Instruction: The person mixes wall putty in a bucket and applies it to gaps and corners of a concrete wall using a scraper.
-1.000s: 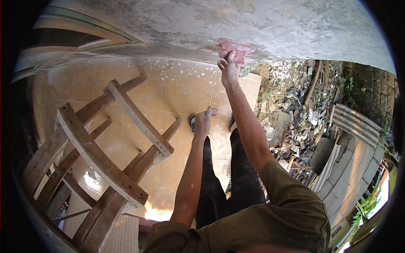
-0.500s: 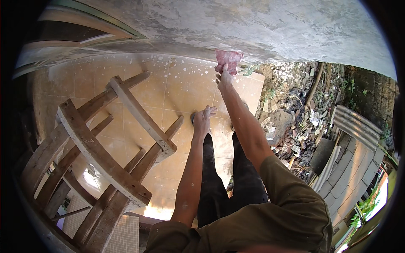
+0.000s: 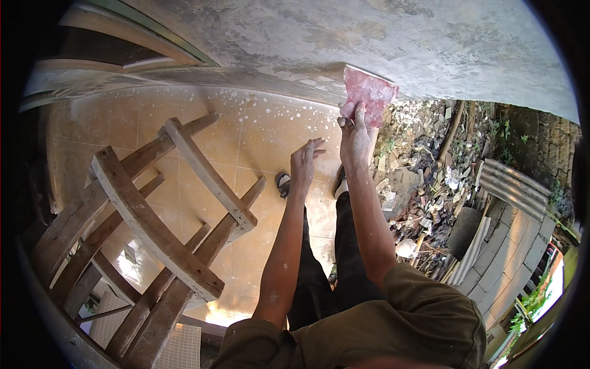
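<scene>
The right hand (image 3: pixel 355 144) grips a pink putty spreader (image 3: pixel 371 91) by its near end, thumb laid on the upper face and the other fingers curled at the left edge and partly hidden behind it. The spreader's pale far edge meets or sits just off the grey plastered wall (image 3: pixel 295 37); contact is hard to tell. The plate looks thin and light, probably stiff with a little spring toward the edge, and unlikely to break; whitish smears may make it slick. The near end seems the best place to hold, leaving the wide edge free. The left hand (image 3: pixel 303 163) appears empty, its fingers loosely spread above the tiled floor (image 3: pixel 203 178), right of a wooden trestle (image 3: pixel 157 221).
</scene>
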`<act>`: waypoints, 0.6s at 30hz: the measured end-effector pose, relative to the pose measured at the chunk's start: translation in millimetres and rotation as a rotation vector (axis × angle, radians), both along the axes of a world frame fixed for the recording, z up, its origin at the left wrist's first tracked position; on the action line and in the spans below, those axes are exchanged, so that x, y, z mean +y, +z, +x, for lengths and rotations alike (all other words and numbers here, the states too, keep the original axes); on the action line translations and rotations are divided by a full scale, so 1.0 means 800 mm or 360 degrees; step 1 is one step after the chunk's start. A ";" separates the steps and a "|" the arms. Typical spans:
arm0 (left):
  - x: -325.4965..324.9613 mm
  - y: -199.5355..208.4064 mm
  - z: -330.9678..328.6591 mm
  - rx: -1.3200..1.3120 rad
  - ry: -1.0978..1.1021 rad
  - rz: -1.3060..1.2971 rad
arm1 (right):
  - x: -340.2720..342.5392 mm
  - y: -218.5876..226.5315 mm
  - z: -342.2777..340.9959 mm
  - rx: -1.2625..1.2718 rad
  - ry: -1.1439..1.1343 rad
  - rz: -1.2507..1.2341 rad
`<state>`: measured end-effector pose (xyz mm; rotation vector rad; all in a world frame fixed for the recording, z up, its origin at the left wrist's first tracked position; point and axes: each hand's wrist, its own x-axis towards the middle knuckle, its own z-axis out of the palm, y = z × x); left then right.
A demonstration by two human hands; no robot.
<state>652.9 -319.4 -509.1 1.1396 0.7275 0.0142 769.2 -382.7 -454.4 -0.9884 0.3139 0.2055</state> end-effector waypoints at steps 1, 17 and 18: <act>-0.002 0.003 0.009 -0.0042 -0.0009 -0.0079 | -0.005 0.004 -0.008 -0.0087 0.0018 -0.0055; -0.030 -0.076 0.131 0.0522 -0.0153 0.0656 | 0.011 -0.173 0.026 0.0518 -0.0011 -0.0643; -0.013 -0.103 0.117 0.0572 -0.0056 0.0642 | 0.034 -0.169 0.016 0.0531 0.0030 -0.0611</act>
